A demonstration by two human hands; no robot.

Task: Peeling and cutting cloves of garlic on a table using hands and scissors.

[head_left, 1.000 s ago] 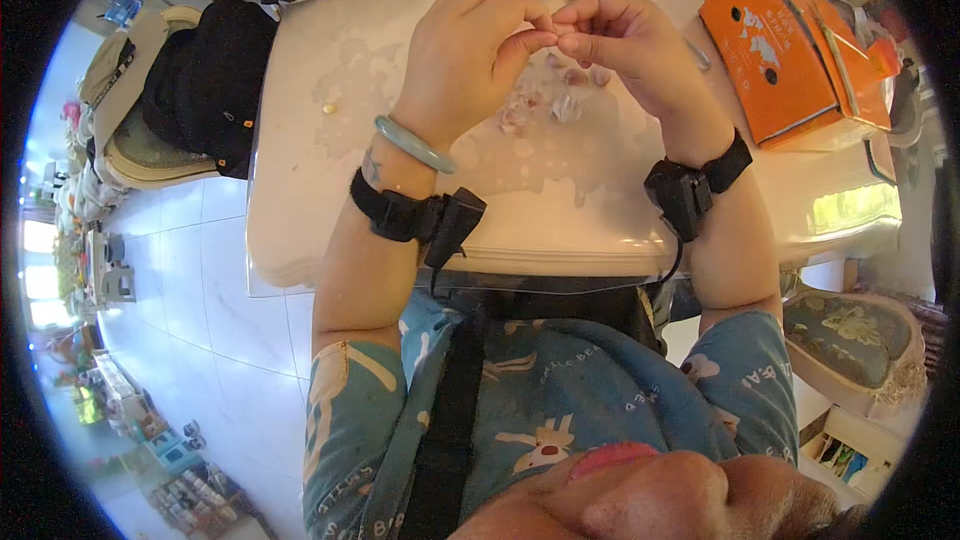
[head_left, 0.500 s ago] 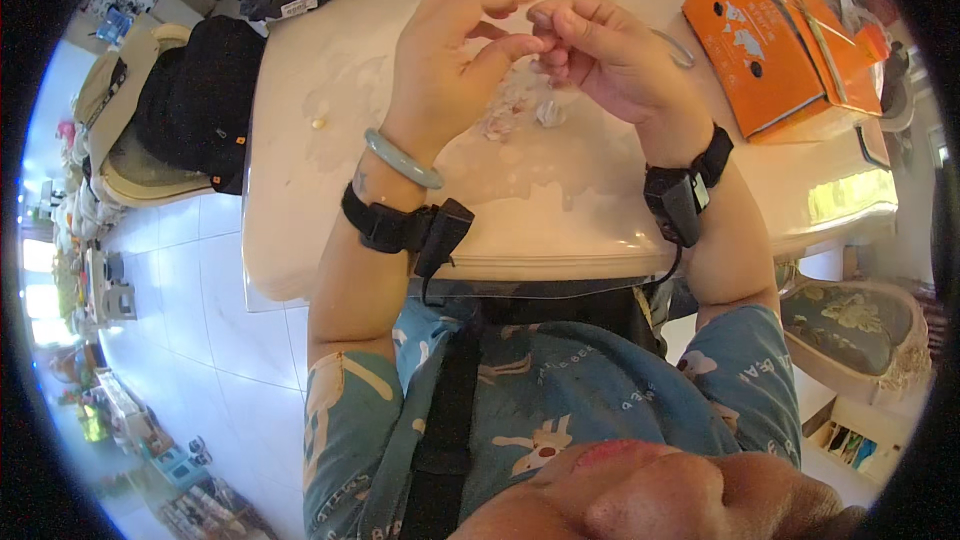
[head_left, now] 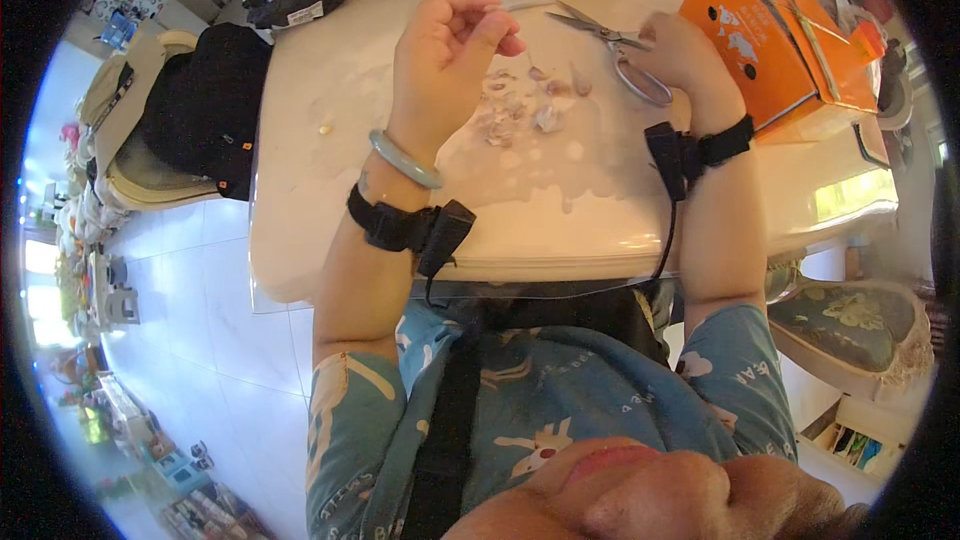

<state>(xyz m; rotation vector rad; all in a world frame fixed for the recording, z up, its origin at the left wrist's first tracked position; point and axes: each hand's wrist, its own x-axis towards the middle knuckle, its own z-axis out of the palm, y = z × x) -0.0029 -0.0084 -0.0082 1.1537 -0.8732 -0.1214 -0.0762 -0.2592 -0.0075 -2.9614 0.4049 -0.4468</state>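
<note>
Right hand (head_left: 695, 60) is at the scissors (head_left: 608, 35), toward the tabletop's (head_left: 560, 225) far right corner beside the orange box (head_left: 748, 45); can't tell if that grip is closed. Left hand (head_left: 440, 60) is up left of the purplish-white peels (head_left: 497, 122), fingers curled toward thumb; can't tell if it's holding anything.

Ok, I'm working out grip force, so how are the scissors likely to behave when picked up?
The scissors should feel stiff, since their blades look metallic. They may swing wider or shut, as the blades stand apart. Lying flat on the table, they seem unlikely to roll.
</note>
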